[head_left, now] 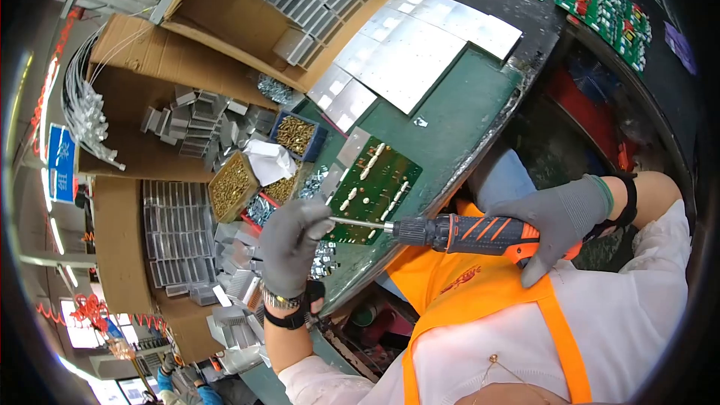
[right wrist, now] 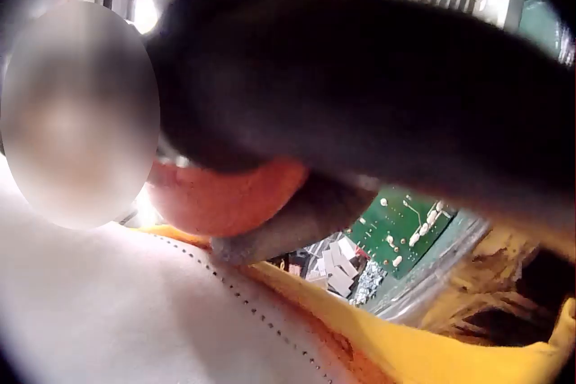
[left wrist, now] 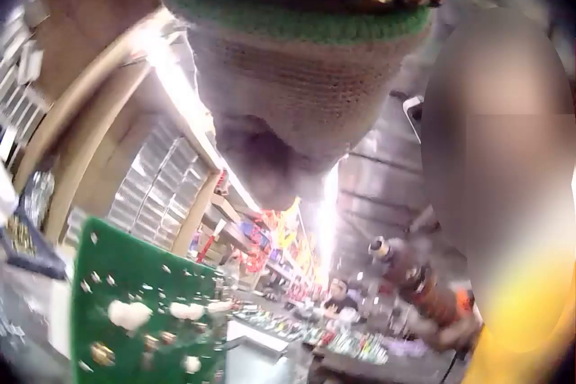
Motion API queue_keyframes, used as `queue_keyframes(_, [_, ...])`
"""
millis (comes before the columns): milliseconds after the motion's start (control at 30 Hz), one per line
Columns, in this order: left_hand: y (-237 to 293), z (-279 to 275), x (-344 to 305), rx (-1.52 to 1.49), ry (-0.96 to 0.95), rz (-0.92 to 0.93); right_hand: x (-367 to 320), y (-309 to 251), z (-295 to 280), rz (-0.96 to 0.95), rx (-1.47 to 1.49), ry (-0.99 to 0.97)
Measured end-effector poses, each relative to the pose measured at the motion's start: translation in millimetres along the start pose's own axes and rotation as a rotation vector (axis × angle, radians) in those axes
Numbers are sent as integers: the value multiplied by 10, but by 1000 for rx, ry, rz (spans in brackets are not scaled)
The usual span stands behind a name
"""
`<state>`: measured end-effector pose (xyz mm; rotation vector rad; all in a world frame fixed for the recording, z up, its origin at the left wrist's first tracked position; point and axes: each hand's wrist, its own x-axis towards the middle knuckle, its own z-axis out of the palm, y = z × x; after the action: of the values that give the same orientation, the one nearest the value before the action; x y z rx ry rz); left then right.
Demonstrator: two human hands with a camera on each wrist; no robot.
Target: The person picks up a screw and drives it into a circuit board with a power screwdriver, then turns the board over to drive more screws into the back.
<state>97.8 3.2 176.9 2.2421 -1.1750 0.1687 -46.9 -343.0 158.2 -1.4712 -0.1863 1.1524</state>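
My gloved right hand grips a black and orange electric screwdriver, whose long bit points left across the circuit board. At the bit's tip, the thumb and fingers of my gloved left hand pinch together; anything small between them is hidden. Beneath the bit lies the green circuit board, its solder side with white blobs facing up. The same circuit board shows low in the left wrist view. A flat metal plate shows at the board's far edge.
Bins of brass-coloured screws and a blue bin stand beyond the board. Cardboard boxes hold metal heat sinks. Silvery plates cover part of the green bench. More circuit boards lie at the far right.
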Motion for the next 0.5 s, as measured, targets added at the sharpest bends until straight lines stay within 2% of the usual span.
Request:
queue_keyframes(33, [112,20,58,107,27,89,-31,2,0,4,12,8])
queue_keyframes(67, [134,41,89,95,21,89,-60,-20,5,61,56,-4])
queue_keyframes(133, [139,75,117,-7,-83,-9,-92,13,28,130,100,-21])
queue_keyframes(167, [60,43,102,-123,-236,-167,-97,74,42,88,179,-7])
queue_keyframes(233, [29,124,270,-159,-221,-124,-102,136,73,51,259,10])
queue_keyframes(267, [6,171,373,-190,-205,-82,-108,152,91,54,210,88])
queue_keyframes(333, [-341,186,479,-376,-217,-206,-72,226,110,60,156,167])
queue_keyframes(367, [-630,243,514,-450,-287,-282,-1,319,103,71,128,198])
queue_keyframes(400, [-717,286,587,-454,-284,-278,36,371,107,83,97,232])
queue_keyframes(467, [-843,341,732,-437,-627,-499,89,330,129,77,152,239])
queue_keyframes(500, [-897,418,776,-471,-706,-510,132,342,118,33,181,220])
